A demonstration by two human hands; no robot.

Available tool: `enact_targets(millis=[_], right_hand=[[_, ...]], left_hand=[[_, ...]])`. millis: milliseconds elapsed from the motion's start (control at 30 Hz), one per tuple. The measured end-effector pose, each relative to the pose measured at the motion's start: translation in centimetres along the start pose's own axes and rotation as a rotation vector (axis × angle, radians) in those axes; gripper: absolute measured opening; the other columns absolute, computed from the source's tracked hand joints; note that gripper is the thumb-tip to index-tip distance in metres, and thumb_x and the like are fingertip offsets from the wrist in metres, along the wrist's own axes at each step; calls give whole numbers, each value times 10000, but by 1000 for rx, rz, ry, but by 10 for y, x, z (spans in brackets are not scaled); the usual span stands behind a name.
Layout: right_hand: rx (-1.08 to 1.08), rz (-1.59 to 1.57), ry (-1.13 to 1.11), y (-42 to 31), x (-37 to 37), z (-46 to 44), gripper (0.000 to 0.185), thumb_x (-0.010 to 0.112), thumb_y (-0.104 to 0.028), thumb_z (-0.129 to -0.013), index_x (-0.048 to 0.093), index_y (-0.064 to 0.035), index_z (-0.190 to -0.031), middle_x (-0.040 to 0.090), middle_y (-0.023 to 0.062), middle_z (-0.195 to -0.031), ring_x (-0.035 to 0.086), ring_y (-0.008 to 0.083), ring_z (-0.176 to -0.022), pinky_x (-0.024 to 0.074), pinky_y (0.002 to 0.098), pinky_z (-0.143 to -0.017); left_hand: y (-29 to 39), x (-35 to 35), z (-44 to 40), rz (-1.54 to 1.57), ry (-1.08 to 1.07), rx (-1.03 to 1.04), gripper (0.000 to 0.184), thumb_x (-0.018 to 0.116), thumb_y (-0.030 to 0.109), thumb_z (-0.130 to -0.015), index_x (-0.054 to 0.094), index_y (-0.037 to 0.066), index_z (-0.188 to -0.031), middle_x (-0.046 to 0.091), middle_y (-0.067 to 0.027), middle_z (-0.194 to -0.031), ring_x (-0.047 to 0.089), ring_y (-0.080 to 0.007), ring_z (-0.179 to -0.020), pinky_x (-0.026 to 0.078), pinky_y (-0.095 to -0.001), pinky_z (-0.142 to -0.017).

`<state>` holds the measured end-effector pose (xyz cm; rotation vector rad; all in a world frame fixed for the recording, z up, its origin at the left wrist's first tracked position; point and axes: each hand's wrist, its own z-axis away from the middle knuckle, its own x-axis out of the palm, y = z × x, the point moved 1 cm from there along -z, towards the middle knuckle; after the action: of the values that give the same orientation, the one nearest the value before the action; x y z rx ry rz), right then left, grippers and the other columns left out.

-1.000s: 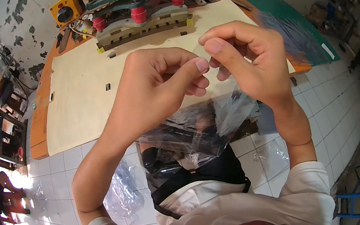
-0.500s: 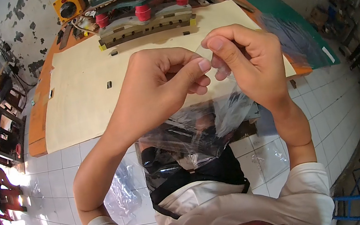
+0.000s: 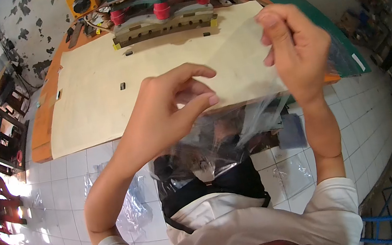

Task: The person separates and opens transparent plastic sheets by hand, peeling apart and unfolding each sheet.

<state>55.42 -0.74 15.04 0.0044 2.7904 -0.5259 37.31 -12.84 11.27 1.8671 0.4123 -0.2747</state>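
Note:
My right hand (image 3: 293, 46) is raised over the right part of the cream board, thumb and fingers pinched on a thin clear plastic sheet (image 3: 242, 44). The sheet is nearly invisible against the board, spreading leftward from the fingertips. My left hand (image 3: 176, 99) is held over the board's front edge, thumb and fingers apart with nothing between them. Below both hands, more crumpled clear plastic (image 3: 200, 147) lies across my lap and reaches up toward the right wrist. Whether it joins the held sheet, I cannot tell.
The cream board (image 3: 93, 98) covers an orange-brown table (image 3: 42, 132). A green clamp-like machine with red knobs (image 3: 162, 11) stands at the back, near a yellow switch box (image 3: 81, 2). A green mat (image 3: 298, 4) lies right. Loose plastic (image 3: 134, 200) is on the tiled floor.
My hands have separated. The right hand has moved up and right with the clear plastic sheet, while the left hand has opened and dropped slightly to the left.

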Motion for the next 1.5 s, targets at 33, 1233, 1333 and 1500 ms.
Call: enact_targets(millis=[33, 1233, 1333, 1500], right_hand=[[63, 1, 21, -2, -8, -4, 160, 602, -163, -960, 673, -30, -905, 597, 14, -627, 557, 69, -518, 417, 223, -458], [295, -162, 470, -35, -36, -4, 225, 559, -195, -993, 629, 19, -993, 612, 61, -733, 535, 89, -475, 412, 205, -438], [334, -141, 477, -19, -23, -2, 234, 554, -218, -998, 616, 6, -972, 600, 47, -728, 485, 61, -447, 377, 193, -402], [400, -59, 432, 4, 0, 7, 234, 552, -230, -1000, 623, -10, -959, 594, 24, -706, 465, 49, -463, 355, 206, -389]], left_hand=[[-4, 0, 7, -1, 3, -4, 309, 696, 57, -869, 609, -44, -1148, 706, -105, -895, 671, -133, -859, 527, -281, -827], [57, -78, 61, -255, 683, 149, 212, 474, 125, -1024, 582, -46, -962, 602, -56, -767, 584, -119, -758, 475, -257, -757], [54, -80, 53, -280, 738, 216, 209, 475, 122, -1016, 576, -28, -911, 597, -81, -685, 571, -128, -610, 451, -254, -585], [42, -91, 42, -452, 732, 139, 246, 460, 152, -1029, 567, -19, -888, 568, -61, -689, 543, -116, -599, 438, -254, -572]])
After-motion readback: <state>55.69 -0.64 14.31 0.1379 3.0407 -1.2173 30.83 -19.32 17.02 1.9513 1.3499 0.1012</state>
